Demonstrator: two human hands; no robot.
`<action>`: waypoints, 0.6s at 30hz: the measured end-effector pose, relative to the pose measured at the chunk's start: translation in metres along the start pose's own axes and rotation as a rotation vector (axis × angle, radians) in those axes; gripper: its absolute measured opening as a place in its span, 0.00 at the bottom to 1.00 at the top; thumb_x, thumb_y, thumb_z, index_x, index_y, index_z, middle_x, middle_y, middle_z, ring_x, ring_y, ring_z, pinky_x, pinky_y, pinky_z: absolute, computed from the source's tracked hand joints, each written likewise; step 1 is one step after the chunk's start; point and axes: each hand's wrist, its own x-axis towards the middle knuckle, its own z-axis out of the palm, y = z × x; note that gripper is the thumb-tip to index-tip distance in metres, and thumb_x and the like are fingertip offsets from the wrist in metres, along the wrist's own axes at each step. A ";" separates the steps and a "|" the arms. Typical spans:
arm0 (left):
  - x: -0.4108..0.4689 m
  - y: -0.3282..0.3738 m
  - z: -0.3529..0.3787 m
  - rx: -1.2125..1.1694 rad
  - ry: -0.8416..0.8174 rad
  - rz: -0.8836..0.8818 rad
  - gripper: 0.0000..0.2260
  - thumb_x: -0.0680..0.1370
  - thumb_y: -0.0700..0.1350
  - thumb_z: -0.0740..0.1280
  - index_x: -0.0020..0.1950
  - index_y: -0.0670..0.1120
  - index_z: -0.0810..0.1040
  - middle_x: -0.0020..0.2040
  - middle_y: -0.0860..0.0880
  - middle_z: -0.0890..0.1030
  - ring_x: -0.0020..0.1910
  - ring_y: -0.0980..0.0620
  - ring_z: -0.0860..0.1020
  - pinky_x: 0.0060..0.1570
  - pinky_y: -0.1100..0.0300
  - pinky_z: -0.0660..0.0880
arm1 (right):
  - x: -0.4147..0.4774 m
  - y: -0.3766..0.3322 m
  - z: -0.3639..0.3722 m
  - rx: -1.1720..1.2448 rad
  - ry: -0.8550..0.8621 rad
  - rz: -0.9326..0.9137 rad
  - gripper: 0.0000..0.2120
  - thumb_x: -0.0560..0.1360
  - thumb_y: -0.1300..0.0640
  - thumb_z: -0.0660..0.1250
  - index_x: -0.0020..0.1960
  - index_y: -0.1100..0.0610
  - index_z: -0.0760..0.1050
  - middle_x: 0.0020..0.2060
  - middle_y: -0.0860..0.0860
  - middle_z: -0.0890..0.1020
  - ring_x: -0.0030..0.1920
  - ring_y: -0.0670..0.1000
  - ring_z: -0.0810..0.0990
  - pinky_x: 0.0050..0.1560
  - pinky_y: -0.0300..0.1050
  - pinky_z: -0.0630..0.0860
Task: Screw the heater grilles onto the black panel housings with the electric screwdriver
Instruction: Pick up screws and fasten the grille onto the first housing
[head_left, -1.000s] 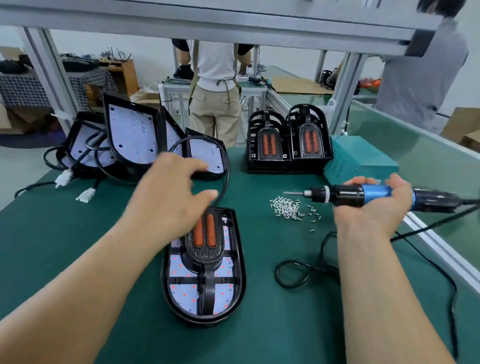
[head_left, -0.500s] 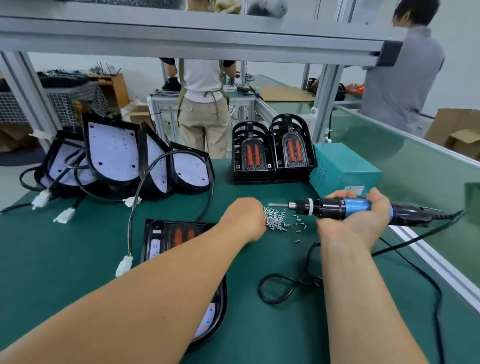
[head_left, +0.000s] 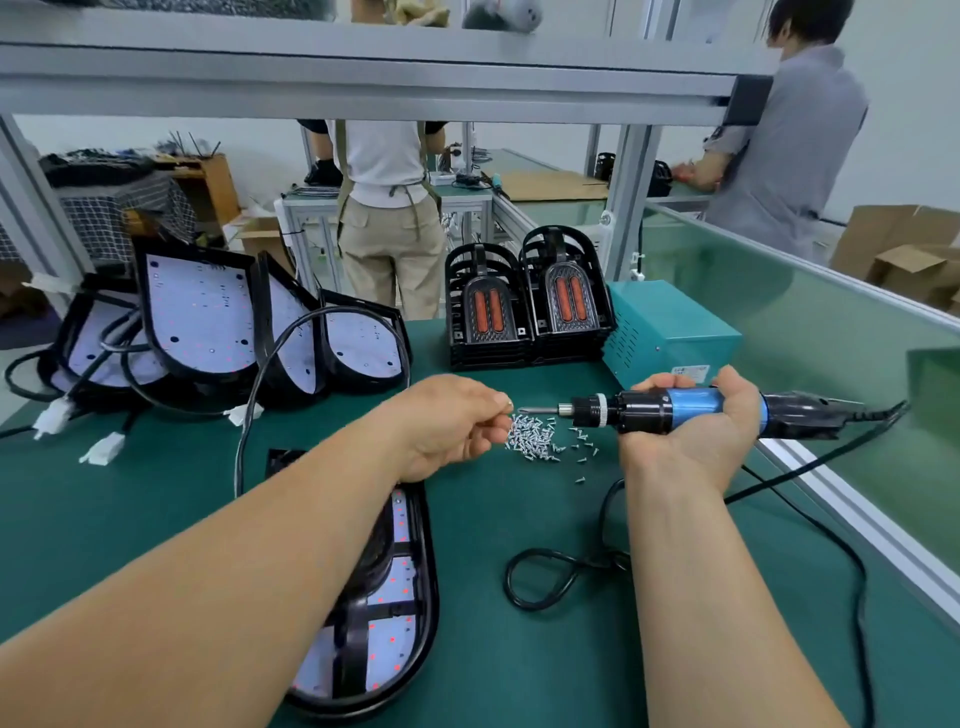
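Observation:
My right hand (head_left: 696, 426) grips the black and blue electric screwdriver (head_left: 649, 410), held level with its bit pointing left. My left hand (head_left: 452, 421) has its fingers curled, its fingertips pinching a small screw at the bit's tip, just above the pile of silver screws (head_left: 535, 441) on the green mat. A black panel housing (head_left: 395, 597) with a grille on it lies flat in front of me, mostly hidden under my left forearm. Two stacks of heater grilles (head_left: 530, 306) with orange elements stand at the back.
More panel housings (head_left: 208, 317) with white boards and cables lean together at the back left. A teal power box (head_left: 670, 332) sits behind the screwdriver. The screwdriver's black cord (head_left: 561, 577) loops over the mat. A glass divider (head_left: 831, 332) borders the right side. Two persons stand beyond the bench.
My left hand left the grille, reached right to the screw pile, then lifted with a screw to the bit. The view shifted, and the screwdriver stayed level.

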 end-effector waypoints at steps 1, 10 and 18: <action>-0.003 -0.001 -0.004 -0.063 -0.029 -0.007 0.10 0.83 0.40 0.62 0.43 0.44 0.76 0.33 0.51 0.78 0.28 0.60 0.76 0.28 0.70 0.72 | -0.001 0.001 0.000 -0.001 -0.020 0.002 0.09 0.72 0.58 0.72 0.43 0.57 0.71 0.26 0.50 0.76 0.25 0.51 0.76 0.34 0.38 0.76; -0.010 -0.009 -0.008 0.014 -0.092 0.025 0.11 0.84 0.41 0.60 0.42 0.45 0.75 0.34 0.52 0.76 0.31 0.59 0.74 0.30 0.69 0.72 | -0.005 0.006 0.000 -0.019 -0.066 0.015 0.08 0.72 0.58 0.72 0.43 0.57 0.72 0.26 0.51 0.76 0.26 0.50 0.75 0.35 0.40 0.77; -0.012 -0.007 -0.010 0.158 -0.062 0.073 0.11 0.84 0.40 0.59 0.42 0.46 0.74 0.37 0.51 0.74 0.33 0.58 0.73 0.32 0.69 0.71 | -0.007 0.008 0.000 -0.043 -0.078 0.016 0.08 0.73 0.59 0.71 0.43 0.57 0.71 0.26 0.50 0.76 0.25 0.50 0.76 0.34 0.40 0.77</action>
